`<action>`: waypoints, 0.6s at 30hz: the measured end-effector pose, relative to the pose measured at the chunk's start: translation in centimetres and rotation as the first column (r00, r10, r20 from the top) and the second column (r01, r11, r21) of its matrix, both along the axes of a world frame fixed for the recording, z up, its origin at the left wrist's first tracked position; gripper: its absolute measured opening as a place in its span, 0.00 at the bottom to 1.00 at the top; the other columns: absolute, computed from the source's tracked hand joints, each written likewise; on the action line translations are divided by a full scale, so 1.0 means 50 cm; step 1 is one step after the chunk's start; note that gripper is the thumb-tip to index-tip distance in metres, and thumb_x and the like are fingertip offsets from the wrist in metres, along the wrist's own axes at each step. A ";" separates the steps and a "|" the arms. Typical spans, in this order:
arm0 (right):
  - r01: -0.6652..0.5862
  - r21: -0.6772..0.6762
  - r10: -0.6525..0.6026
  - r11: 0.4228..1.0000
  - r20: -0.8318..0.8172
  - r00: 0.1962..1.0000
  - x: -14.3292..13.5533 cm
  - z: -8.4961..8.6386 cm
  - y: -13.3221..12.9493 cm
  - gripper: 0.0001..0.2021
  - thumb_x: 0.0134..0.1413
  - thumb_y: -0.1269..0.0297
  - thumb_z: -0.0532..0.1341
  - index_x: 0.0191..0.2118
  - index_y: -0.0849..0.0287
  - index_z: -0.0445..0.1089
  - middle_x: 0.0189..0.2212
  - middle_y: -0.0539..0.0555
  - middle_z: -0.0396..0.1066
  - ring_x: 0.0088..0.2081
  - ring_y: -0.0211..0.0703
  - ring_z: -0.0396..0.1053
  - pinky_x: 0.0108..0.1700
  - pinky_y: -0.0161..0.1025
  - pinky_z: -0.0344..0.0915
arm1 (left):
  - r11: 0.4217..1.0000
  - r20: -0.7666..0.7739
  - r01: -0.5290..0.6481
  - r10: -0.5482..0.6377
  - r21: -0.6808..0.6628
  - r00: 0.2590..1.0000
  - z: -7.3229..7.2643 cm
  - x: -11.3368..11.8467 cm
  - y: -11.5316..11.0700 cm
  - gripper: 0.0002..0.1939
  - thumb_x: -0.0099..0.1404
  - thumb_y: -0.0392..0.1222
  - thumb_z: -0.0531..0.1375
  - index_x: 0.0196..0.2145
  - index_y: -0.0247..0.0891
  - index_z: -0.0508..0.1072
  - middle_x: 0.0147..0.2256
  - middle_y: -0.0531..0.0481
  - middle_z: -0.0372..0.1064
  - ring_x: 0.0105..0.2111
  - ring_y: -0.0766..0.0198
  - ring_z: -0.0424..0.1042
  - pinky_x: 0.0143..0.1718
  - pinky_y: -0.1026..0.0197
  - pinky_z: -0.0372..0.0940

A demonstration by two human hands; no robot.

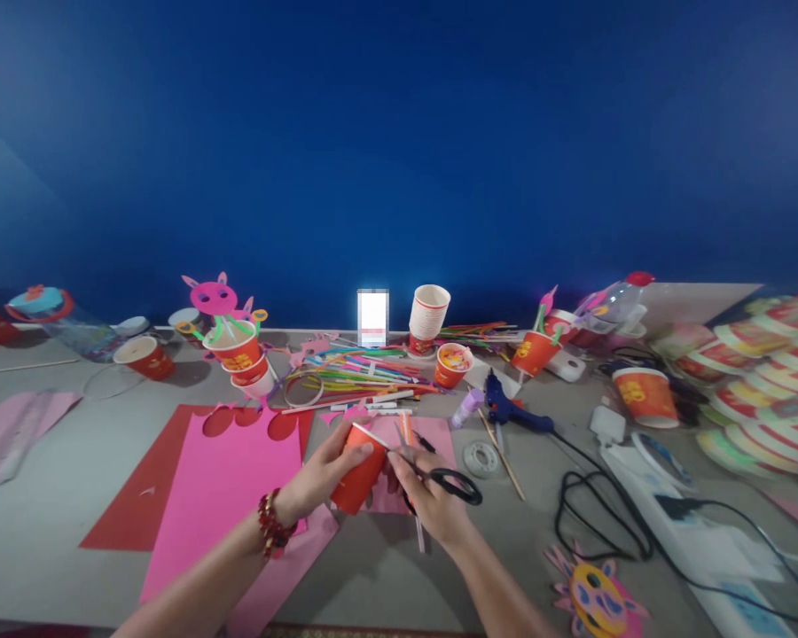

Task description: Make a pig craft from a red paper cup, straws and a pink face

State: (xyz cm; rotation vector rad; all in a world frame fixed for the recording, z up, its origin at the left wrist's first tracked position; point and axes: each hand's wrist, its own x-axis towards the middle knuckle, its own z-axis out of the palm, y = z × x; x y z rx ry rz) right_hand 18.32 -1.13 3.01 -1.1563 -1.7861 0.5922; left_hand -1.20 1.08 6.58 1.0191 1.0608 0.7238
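Observation:
Tilted in front of me is a red paper cup, its white rim turned up and to the right. My left hand is wrapped around its side, thumb across the front. A pair of scissors with black handles is in my right hand; the grey blades point up and left beside the cup's rim. Some of the right fingers are hidden behind the scissors and cup. Beneath both hands lies pink paper, and a bright pink foam sheet with round cut-outs lies at the left.
A blue glue gun and its black cable lie at the right, near a white power strip. Coloured sticks, stacked cups and a pig-mask figure stand or lie toward the blue wall.

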 end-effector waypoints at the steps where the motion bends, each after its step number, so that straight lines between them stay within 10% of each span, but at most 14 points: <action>1: -0.025 0.020 0.024 0.999 0.044 0.999 0.002 0.003 0.002 0.18 0.70 0.57 0.52 0.32 0.56 0.73 0.26 0.53 0.76 0.30 0.44 0.74 0.36 0.37 0.67 | 0.999 0.001 0.002 -0.002 -0.036 1.000 0.003 -0.003 0.001 0.35 0.60 0.60 0.64 0.58 0.40 0.65 0.36 0.48 0.76 0.29 0.61 0.75 0.30 0.61 0.70; 7: -0.123 0.121 0.094 0.985 0.221 0.971 0.006 0.022 0.014 0.21 0.72 0.58 0.49 0.28 0.57 0.69 0.24 0.54 0.74 0.28 0.44 0.72 0.33 0.37 0.63 | 0.994 0.115 0.097 -0.090 -0.057 0.989 -0.009 -0.039 0.016 0.30 0.62 0.50 0.64 0.60 0.45 0.66 0.38 0.47 0.77 0.32 0.59 0.77 0.32 0.60 0.71; 12: -0.094 -0.106 0.096 0.990 0.017 0.995 0.010 0.026 0.013 0.23 0.72 0.55 0.49 0.26 0.57 0.67 0.22 0.50 0.70 0.25 0.40 0.69 0.31 0.34 0.62 | 0.961 0.256 0.205 -0.249 0.187 0.934 -0.008 -0.074 0.025 0.44 0.57 0.61 0.65 0.67 0.48 0.58 0.59 0.39 0.66 0.50 0.48 0.74 0.48 0.51 0.70; 18: -0.133 -0.322 0.054 0.938 -0.242 0.969 0.001 -0.002 0.007 0.23 0.69 0.49 0.52 0.27 0.57 0.69 0.21 0.49 0.70 0.24 0.38 0.67 0.28 0.33 0.62 | 0.683 -0.198 0.348 -0.291 0.643 0.936 0.006 -0.075 0.021 0.61 0.48 0.56 0.74 0.71 0.47 0.46 0.69 0.34 0.45 0.69 0.38 0.45 0.67 0.37 0.43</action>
